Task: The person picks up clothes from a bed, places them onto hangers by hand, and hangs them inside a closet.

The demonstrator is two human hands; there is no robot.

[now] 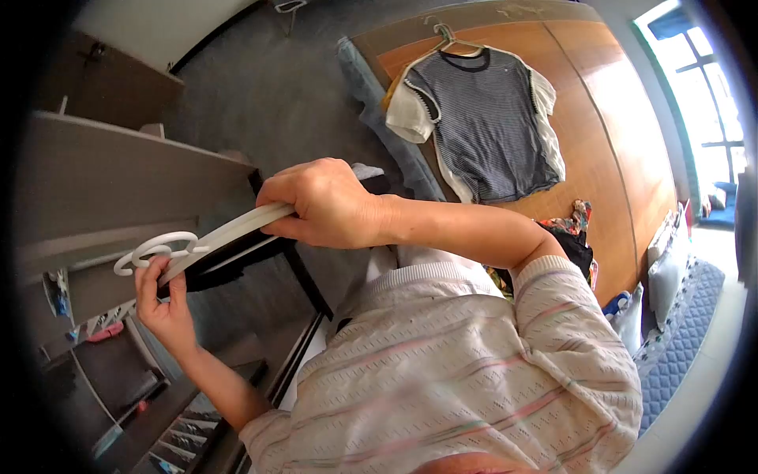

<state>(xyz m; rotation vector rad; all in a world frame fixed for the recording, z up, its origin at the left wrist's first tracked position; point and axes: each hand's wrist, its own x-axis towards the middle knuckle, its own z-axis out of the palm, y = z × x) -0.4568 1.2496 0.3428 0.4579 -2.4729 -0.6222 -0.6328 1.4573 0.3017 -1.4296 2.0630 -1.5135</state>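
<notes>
Between the shelves (134,158) and the broad wooden board (608,170), the person had both hands on some white hangers (251,222). The right hand (320,204) was curled tight around one end, fingers folded over so that no gap showed. The left hand (164,304) had a lighter hold at the other end, thumb and fingertips pinched near the curved hooks. More than one hook loop stood out there, so I took it for more than one hanger, though I couldn't count them. No garment hung from them that I could make out; a dark patch lay just below the bar, and I couldn't tell whether it was cloth or furniture.

Beyond the right arm, part of the work looked done. A dark striped top (493,126) lay spread flat on the board, over a white garment (409,114), with a mustard edge peeping out beneath. Hanger hooks (448,33) poked out past the neckline, so at least some of that stack was on hangers.

Nearer the elbow sat what I judged to be left over: a rumpled heap of black and flowered cloth (575,243), partly hidden by the arm, with no hanger showing in it. Farther off, a grey cushion (667,272) leaned beside a blue quilted pad (687,320).
</notes>
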